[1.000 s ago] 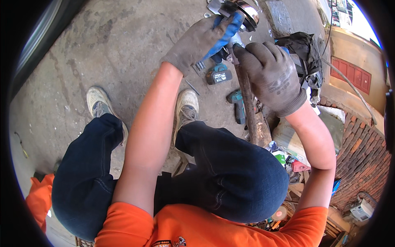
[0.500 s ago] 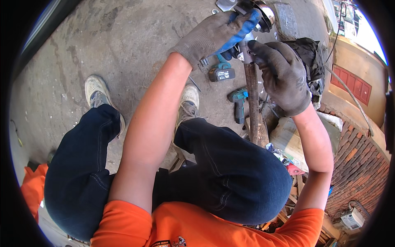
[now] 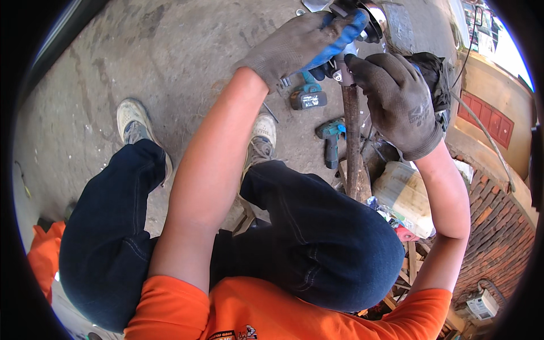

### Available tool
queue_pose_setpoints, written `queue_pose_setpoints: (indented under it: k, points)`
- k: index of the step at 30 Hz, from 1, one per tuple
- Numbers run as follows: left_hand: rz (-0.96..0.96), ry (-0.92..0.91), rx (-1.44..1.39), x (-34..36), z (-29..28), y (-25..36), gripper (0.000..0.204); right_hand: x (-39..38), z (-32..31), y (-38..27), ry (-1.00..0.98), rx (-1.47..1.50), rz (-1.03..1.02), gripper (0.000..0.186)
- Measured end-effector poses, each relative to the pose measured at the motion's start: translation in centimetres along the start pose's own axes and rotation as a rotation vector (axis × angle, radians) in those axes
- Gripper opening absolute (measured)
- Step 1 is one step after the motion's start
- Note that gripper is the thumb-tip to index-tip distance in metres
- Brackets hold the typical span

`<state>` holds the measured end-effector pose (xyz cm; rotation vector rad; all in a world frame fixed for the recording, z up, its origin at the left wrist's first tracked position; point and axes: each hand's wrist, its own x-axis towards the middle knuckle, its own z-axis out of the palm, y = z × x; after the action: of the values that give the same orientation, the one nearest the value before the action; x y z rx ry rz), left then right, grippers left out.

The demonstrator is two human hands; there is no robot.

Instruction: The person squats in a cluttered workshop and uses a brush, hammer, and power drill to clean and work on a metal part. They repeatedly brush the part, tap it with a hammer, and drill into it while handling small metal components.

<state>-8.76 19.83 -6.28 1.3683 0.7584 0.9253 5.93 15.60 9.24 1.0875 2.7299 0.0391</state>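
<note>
Both my hands wear grey work gloves with darker or blue palms. My left hand (image 3: 314, 42) is closed round a metal head with a round black and shiny disc (image 3: 371, 25). The head sits on a grey metal sleeve (image 3: 344, 75) with small bolts, fitted on the end of a brown, rusty-looking pole (image 3: 352, 136). My right hand (image 3: 396, 99) is beside the sleeve, fingers curled and fingertips against its right side. Whatever those fingertips pinch is hidden. The pole runs down toward my right knee.
On the concrete floor lie a teal cordless tool with a black battery (image 3: 309, 99) and a teal drill (image 3: 331, 141). A whitish plastic container (image 3: 405, 192), wood scraps and a black bag (image 3: 428, 76) are at the right. Beyond them is a brick surface (image 3: 493, 226).
My hands and the metal head have shifted slightly right. My right hand has moved a little down and right and turned slightly, its fingertips still at the sleeve.
</note>
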Motion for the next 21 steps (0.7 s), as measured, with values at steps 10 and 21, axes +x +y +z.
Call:
queue_pose_setpoints:
  k: [10, 21]
  points:
    - [0.629, 0.242, 0.595, 1.9, 1.8, -6.4, 0.045, 0.9, 0.0, -2.0, -0.016, -0.286, -0.062, 0.029]
    - [0.490, 0.086, 0.275, 0.3, -0.9, -3.4, 0.032, 2.0, 0.3, -1.8, 0.004, -0.474, -0.047, 0.013]
